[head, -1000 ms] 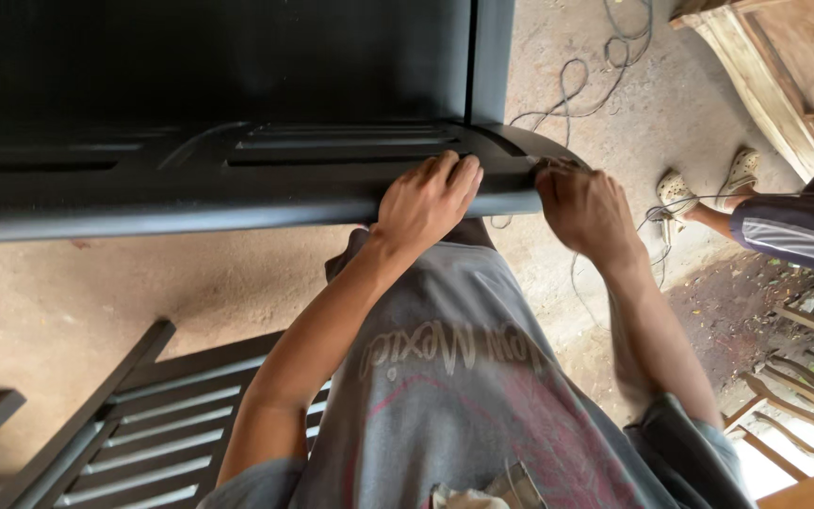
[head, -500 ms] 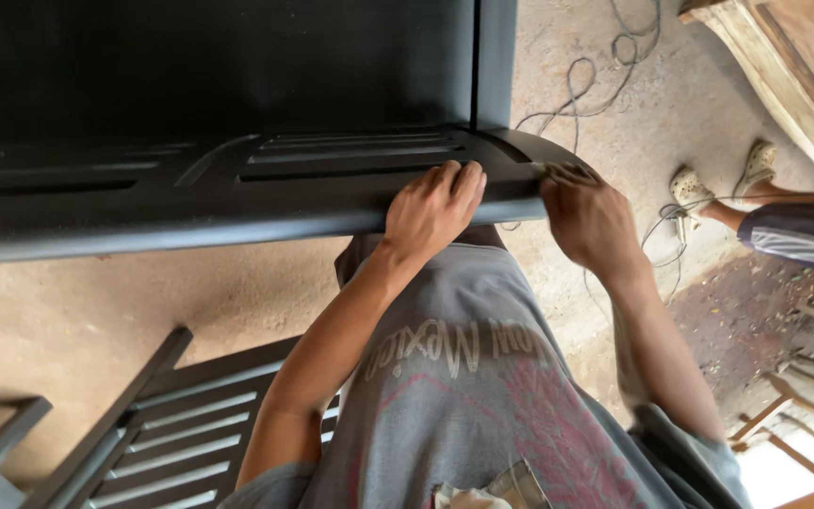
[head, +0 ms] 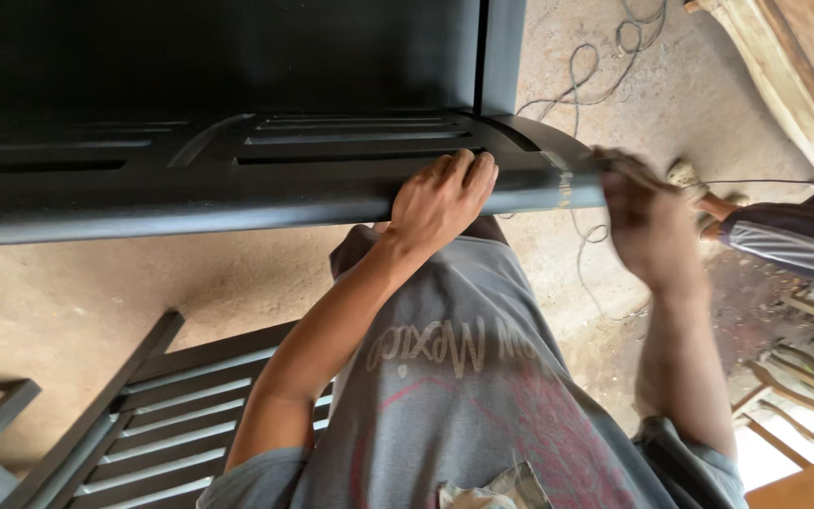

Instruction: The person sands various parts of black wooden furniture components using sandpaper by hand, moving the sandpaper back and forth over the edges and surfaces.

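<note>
A long black-painted wooden rail with carved slots runs across the view, joined to a dark panel above it. My left hand grips the rail's front edge, fingers curled over the top. My right hand is blurred in motion at the rail's rounded right end, beside a pale scuffed patch in the paint. Whether it holds anything, I cannot tell. My grey printed shirt fills the lower middle.
A dark slatted furniture piece lies on the dirt floor at lower left. Loose cables trail across the floor at upper right. Another person's leg and foot are at the right, with bare wooden frames behind.
My right hand has slid right along the rail's end and is now blurred. My left hand keeps the same grip on the rail. The view has shifted slightly.
</note>
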